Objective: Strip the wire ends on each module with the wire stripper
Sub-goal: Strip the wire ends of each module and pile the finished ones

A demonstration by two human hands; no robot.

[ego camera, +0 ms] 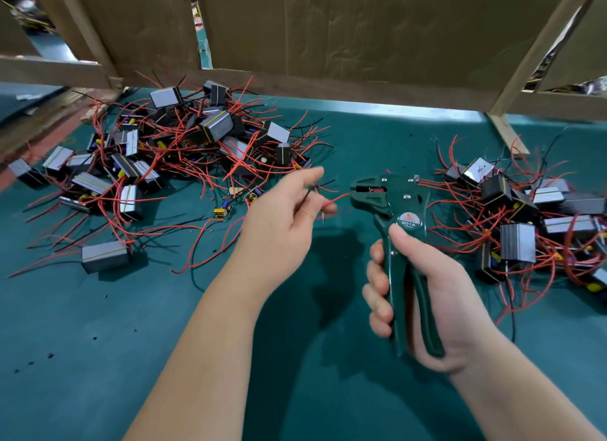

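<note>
Right hand (427, 302) is wrapped round the wire stripper (399, 207) handles with its head aimed left, so the left hand (285, 220) pinching the red wire (340, 197) can feed it straight in, module piles (170, 151) sitting either side, probably todo vs done.

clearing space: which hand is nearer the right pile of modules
Right. The right hand, gripping the wire stripper, is just left of the right pile; the left hand is farther left.
</note>
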